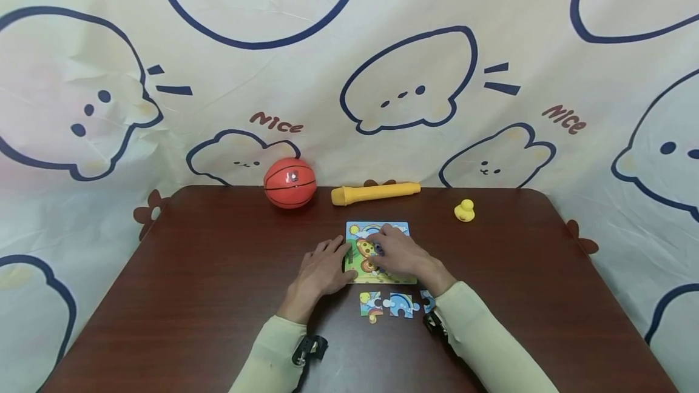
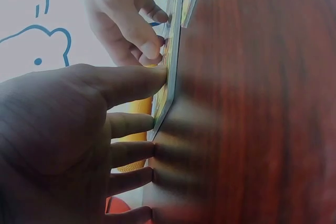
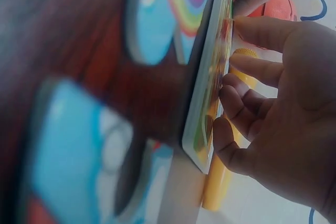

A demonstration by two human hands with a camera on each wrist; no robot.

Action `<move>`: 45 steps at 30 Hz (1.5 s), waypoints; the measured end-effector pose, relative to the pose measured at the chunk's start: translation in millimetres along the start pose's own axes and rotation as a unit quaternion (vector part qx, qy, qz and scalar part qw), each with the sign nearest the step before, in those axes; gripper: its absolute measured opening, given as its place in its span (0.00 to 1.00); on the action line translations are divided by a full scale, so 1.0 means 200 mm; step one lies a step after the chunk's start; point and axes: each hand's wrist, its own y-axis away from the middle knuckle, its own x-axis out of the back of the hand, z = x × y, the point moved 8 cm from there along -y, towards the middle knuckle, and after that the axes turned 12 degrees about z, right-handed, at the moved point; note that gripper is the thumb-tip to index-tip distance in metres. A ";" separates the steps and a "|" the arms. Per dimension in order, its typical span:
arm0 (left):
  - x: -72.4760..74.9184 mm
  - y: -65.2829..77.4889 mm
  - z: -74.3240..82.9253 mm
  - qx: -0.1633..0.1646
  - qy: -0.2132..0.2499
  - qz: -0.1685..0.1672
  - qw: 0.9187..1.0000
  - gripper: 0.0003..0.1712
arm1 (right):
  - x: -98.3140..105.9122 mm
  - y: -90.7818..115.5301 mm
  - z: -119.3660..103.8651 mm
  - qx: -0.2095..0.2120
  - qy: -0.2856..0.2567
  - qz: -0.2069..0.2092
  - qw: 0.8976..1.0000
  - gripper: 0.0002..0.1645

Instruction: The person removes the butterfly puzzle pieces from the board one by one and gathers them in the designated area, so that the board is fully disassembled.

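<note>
A colourful cartoon jigsaw board [image 1: 377, 280] lies flat on the dark wooden table, between my two hands. My left hand [image 1: 323, 267] rests at its left edge, the thumb on the board's face and the other fingers stretched along the side, as the left wrist view shows. Across the right part of the picture lies my right hand [image 1: 401, 251], its fingertips touching the surface with the fingers loosely bent. Part of the board is hidden under it. Loose puzzle pieces lie just nearer to me: a sunny piece [image 1: 364, 305], a rainbow piece [image 1: 401, 304], and a blue piece [image 1: 428, 302] partly covered by the right wrist.
Along the table's far edge are a red toy basketball [image 1: 290, 183] and a yellow microphone-shaped stick [image 1: 377, 192]. A yellow rubber duck [image 1: 465, 210] sits at the back right. Behind the table [image 1: 218, 296] hangs a pale cloth with cartoon outlines.
</note>
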 end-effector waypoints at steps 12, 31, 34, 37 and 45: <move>0.00 0.00 -0.01 0.005 0.006 -0.001 1.000 0.40 | -0.03 -0.05 -0.03 -0.024 -0.001 -0.024 0.999 0.24; 0.00 -0.01 0.00 0.017 0.005 -0.009 1.000 0.43 | -0.02 -0.05 -0.01 -0.051 -0.055 -0.020 0.997 0.19; -0.01 -0.01 0.00 0.015 0.004 -0.010 1.000 0.43 | 0.00 -0.04 -0.02 -0.049 -0.068 -0.010 0.996 0.16; -0.01 0.00 0.00 0.014 0.004 -0.010 1.000 0.43 | 0.01 -0.04 -0.01 -0.044 -0.090 0.004 0.995 0.13; 0.00 0.00 0.00 0.016 0.005 -0.009 1.000 0.42 | 0.03 -0.03 -0.02 -0.003 -0.120 0.036 0.992 0.09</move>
